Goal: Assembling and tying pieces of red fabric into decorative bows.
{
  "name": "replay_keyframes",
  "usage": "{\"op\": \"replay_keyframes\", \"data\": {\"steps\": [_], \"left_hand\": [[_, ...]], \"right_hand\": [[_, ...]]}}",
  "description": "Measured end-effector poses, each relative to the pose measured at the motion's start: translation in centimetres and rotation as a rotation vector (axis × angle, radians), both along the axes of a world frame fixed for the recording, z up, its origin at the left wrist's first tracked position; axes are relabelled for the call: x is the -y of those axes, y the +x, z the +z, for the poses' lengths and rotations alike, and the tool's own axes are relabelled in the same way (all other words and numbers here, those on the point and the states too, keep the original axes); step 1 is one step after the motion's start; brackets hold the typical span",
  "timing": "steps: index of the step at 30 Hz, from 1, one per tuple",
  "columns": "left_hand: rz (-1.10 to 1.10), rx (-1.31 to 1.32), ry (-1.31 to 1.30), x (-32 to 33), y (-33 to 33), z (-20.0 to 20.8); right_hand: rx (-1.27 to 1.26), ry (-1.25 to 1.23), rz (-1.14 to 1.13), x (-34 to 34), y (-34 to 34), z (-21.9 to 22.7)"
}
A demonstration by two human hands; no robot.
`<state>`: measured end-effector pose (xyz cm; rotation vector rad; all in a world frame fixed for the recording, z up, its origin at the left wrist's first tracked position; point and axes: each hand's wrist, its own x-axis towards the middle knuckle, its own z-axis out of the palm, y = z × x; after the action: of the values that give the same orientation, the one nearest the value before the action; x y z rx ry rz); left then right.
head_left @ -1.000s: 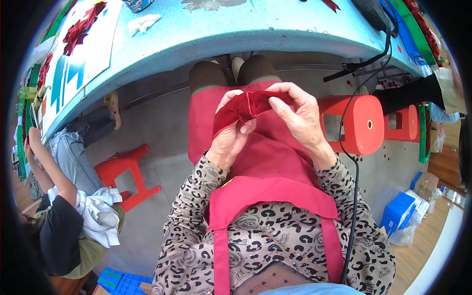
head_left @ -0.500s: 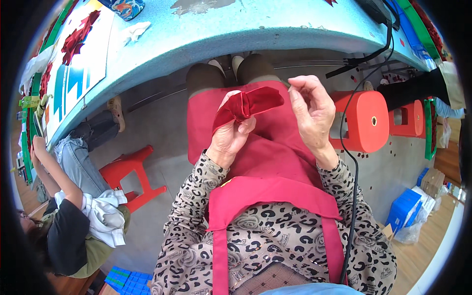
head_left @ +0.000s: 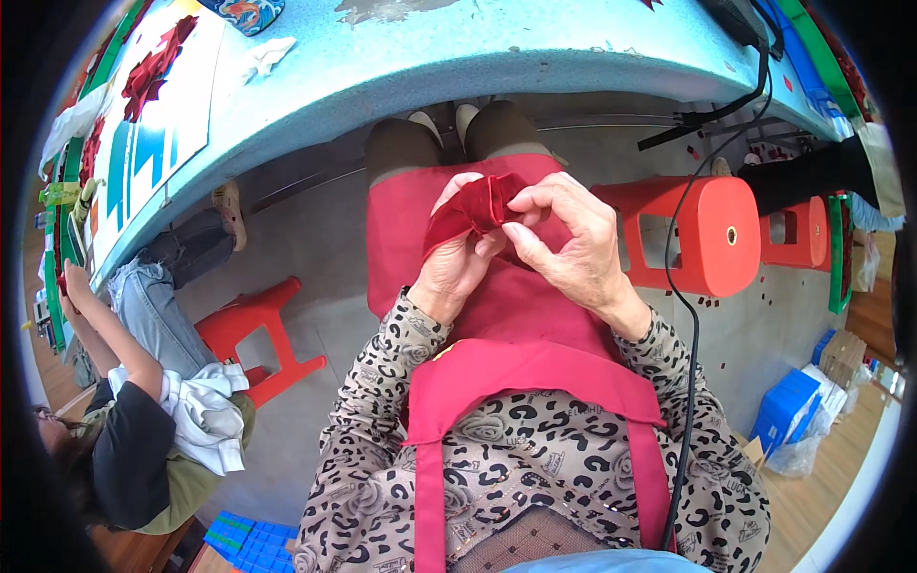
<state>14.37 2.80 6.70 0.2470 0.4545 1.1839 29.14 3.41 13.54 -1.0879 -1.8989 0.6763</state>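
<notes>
A dark red velvet bow is held over my lap, above the red apron. My left hand grips it from below and the left, fingers behind the cloth and thumb near its middle. From the right, my right hand reaches the bow's right part, thumb and forefinger pinched close together at the edge of the cloth. Whether a thread or needle is between those fingertips is too small to make out. The bow's right loop is partly hidden behind my right fingers.
A light blue table curves across the front, with red ribbon pieces on a white board at left. Red stools stand right and left. A black cable hangs down on the right. Another person sits at left.
My right hand has moved left from beside the bow and its fingertips have come onto the bow's right side. My left hand keeps its hold, nearly in place.
</notes>
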Motion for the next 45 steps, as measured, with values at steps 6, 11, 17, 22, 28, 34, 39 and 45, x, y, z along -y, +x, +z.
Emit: {"op": "replay_keyframes", "data": {"steps": [6, 11, 17, 22, 28, 34, 39, 45], "left_hand": [[0.027, -0.031, 0.015, 0.0, -0.5, -0.3], [0.047, -0.079, 0.072, -0.1, -0.9, -0.3], [0.1, -0.116, 0.067, -0.2, -0.3, 0.5], [0.074, 0.079, 0.04, -0.3, 0.4, 0.7], [0.045, 0.045, 0.052, -0.6, 0.3, 0.2], [0.07, -0.094, 0.104, -0.8, 0.2, 0.6], [0.073, -0.233, 0.191, -1.1, -0.1, 0.3], [0.035, -0.181, 0.17, -0.9, -0.4, -0.4]], "right_hand": [[0.016, 0.041, -0.035, 0.0, -0.8, -0.7], [0.013, 0.055, -0.073, -0.1, -1.2, -0.7], [-0.008, 0.034, -0.148, -0.1, -1.6, -1.0], [-0.38, -0.284, -0.218, 0.8, -2.3, -1.0], [-0.525, -0.429, -0.127, -0.1, -0.7, -0.6], [-0.201, -0.426, -0.11, -1.0, -0.3, 1.3], [-0.076, -0.348, -0.072, -1.5, 0.1, 0.7], [-0.005, -0.208, -0.135, -1.3, -0.8, 0.0]]}}
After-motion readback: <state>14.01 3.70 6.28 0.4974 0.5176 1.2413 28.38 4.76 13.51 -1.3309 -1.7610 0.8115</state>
